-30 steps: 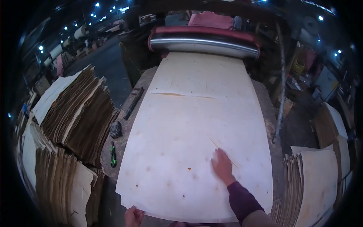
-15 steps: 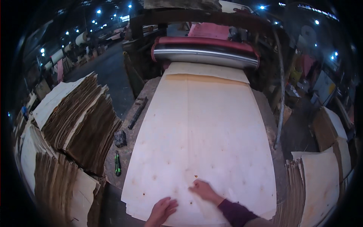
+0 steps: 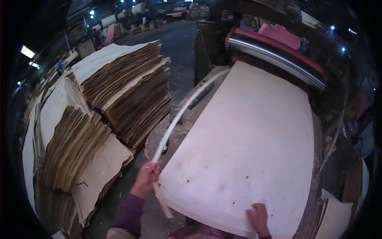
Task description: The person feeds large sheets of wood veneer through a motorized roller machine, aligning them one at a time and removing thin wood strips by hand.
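Note:
My left hand (image 3: 146, 179) is closed around a long, narrow, pale veneer strip (image 3: 172, 126). The strip bows up and away along the left edge of a wide wood veneer sheet (image 3: 246, 135), and its short lower end hangs below my fist. Near the sheet's close right edge is my right hand (image 3: 258, 219), its thumb spread apart and nothing visible in it. Small brown knots dot the pale sheet. Its far end lies close to a metal roller with red ends (image 3: 274, 55).
Tall stacks of veneer (image 3: 123, 79) stand at the left. Beside the sheet, partly behind the strip, lie a green utility knife (image 3: 164, 149) and a dark bar (image 3: 202, 96). An upright pole (image 3: 337, 133) stands to the right, with more stacked veneer (image 3: 333, 211) near it.
My left hand has moved left off the sheet and now grips the narrow strip. The view has turned left. The loose piece across the sheet's far end no longer shows there.

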Demonstrator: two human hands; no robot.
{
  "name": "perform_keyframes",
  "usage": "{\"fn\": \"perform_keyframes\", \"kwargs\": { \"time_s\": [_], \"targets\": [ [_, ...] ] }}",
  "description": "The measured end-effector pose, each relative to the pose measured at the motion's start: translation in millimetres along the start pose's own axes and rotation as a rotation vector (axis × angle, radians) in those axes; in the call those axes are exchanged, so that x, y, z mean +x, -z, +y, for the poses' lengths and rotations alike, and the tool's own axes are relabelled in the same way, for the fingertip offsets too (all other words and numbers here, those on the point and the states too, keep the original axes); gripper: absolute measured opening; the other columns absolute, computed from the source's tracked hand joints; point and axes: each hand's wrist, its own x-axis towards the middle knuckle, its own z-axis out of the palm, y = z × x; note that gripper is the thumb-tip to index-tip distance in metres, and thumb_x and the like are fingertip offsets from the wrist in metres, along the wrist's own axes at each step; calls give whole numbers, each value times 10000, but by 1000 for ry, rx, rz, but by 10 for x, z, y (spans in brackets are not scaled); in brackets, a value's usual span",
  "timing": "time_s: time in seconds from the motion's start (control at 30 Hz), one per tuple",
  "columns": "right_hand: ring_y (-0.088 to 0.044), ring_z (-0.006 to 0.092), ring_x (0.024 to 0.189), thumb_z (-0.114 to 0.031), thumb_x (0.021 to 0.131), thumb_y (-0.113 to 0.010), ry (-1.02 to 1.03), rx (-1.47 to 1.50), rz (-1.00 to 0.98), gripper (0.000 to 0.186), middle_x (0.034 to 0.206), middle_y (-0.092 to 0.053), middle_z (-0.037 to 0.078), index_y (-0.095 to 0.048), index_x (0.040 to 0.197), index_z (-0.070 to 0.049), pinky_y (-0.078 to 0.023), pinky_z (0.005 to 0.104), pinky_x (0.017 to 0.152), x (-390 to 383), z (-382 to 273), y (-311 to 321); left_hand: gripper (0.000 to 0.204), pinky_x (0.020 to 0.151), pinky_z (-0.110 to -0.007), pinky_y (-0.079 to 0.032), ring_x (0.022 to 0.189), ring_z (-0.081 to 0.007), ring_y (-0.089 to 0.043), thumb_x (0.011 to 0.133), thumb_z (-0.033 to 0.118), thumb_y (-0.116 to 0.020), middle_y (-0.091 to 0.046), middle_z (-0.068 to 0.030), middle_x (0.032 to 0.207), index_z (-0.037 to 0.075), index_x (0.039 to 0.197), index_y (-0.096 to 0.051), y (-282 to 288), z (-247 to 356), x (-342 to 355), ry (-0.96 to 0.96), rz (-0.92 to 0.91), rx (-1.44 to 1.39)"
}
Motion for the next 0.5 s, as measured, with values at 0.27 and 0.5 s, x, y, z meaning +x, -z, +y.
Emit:
{"fn": "perform_keyframes", "kwargs": {
  "time_s": [0.27, 0.5],
  "targets": [
    [-327, 402, 1339, -445, 782, -679, 65, -544, -285, 763, 1448, -393, 167, -428, 1391, -60, -282, 533, 1071, -858, -370, 227, 233, 374, -226, -328, 415, -67, -410, 990, 245, -468, -557, 5, 637, 89, 1093, -608, 1809, 658, 99, -115, 341, 486],
    [-378, 419, 1281, -341, 614, -814, 199, -418, -159, 759, 1363, -447, 147, -516, 1268, -96, -325, 552, 1004, -592, -368, 48, 290, 662, -295, -468, 758, -132, -577, 941, 265, -523, -609, -48, 832, 23, 1086, -593, 1986, 881, 697, -505, 685, 993]
  ]
}}
